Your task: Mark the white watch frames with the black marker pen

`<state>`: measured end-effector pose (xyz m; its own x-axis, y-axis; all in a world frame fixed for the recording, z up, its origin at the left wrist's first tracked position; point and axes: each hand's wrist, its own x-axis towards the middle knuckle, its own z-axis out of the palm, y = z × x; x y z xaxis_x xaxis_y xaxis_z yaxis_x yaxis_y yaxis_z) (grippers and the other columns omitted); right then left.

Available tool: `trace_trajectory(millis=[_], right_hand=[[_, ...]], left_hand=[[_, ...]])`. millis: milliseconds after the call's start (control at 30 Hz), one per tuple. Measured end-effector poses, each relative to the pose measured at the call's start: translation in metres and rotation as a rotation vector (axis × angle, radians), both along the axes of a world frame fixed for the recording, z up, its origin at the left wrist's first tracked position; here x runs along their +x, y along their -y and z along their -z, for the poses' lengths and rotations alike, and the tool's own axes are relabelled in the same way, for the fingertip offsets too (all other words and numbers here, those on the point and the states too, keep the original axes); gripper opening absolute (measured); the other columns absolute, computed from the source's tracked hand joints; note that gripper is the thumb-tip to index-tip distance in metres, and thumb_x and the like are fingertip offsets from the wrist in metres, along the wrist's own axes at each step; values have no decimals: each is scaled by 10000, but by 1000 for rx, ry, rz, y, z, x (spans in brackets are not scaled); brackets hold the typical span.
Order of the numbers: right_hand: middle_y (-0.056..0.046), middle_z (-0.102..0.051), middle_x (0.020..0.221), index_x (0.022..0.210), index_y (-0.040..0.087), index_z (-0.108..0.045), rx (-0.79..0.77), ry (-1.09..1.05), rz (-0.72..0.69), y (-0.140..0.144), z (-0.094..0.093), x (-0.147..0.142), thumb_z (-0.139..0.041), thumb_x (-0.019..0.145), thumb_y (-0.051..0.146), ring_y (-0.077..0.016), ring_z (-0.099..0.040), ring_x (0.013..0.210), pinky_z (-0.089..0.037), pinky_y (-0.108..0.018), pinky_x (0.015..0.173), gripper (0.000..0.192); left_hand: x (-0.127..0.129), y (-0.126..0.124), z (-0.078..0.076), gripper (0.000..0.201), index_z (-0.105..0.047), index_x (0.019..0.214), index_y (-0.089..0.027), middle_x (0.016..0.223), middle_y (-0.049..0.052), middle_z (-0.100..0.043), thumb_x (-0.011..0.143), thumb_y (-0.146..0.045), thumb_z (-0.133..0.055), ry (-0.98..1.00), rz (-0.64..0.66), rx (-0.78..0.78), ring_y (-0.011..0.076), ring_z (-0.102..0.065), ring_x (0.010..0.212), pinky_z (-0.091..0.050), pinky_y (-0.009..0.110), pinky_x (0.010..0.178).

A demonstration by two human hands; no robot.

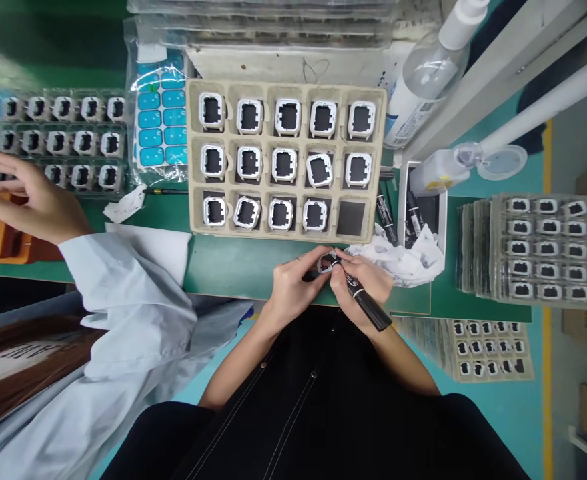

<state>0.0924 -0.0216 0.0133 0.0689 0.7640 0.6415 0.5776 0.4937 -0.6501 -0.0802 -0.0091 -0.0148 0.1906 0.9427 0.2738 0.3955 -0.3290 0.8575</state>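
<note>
My left hand (296,287) pinches a small white square frame (325,263) close to the bench's front edge. In my right hand (358,280) is a black marker pen (368,307), its tip end at the frame and its back end slanting down to the right. Just beyond both hands lies a beige tray (263,233) with rows of compartments. Similar white frames with dark centres sit in its compartments, except the front right compartment (351,219), which shows only a dark bottom. Fingers hide part of the held frame.
To the left, a co-worker's hand (38,200) reaches over clear trays (58,160) and an orange fixture (3,233). Blue stickers (158,120) lie between. At right are crumpled tissue (398,260), a white box (443,220), a spray bottle (428,73) and stacked trays (548,250).
</note>
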Motion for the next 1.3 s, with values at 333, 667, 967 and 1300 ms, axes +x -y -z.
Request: trace_trajectory(millis=[333, 667, 967, 1300], right_hand=[[-21, -869, 949, 1025, 261, -729, -26, -22, 0, 0, 1, 2, -747, 1074, 89, -274, -923, 954, -807, -383, 889, 180], [-30, -880, 968, 1044, 265, -744, -49, -32, 21, 3, 1, 3, -750, 1087, 105, -270, -921, 929, -789, -367, 825, 165], [-28, -880, 945, 998, 268, -706, -50, -78, 22, 3, 0, 5, -748, 1083, 130, -285, -928, 949, -777, -352, 783, 167], [-4, -865, 921, 1021, 277, -719, -41, -165, 4, 4, 3, 4, -772, 1077, 146, -324, -930, 994, -777, -382, 788, 152]], left_hand=[[-1, 0, 4, 357, -881, 1411, -236, 1161, 37, -947, 1055, -248, -861, -16, -6, -21, 178, -907, 898, -765, 256, 902], [-2, 0, 4, 354, -877, 1417, -252, 1230, 44, -944, 1064, -278, -867, -9, 24, -37, 200, -926, 972, -776, 289, 967], [-1, -2, -1, 384, -881, 1397, -225, 1184, 51, -947, 1020, -286, -928, 60, 18, -99, 213, -931, 944, -786, 298, 944], [2, -1, -4, 411, -865, 1403, -221, 1186, 58, -946, 1028, -366, -948, 133, 9, -89, 215, -942, 949, -796, 306, 973]])
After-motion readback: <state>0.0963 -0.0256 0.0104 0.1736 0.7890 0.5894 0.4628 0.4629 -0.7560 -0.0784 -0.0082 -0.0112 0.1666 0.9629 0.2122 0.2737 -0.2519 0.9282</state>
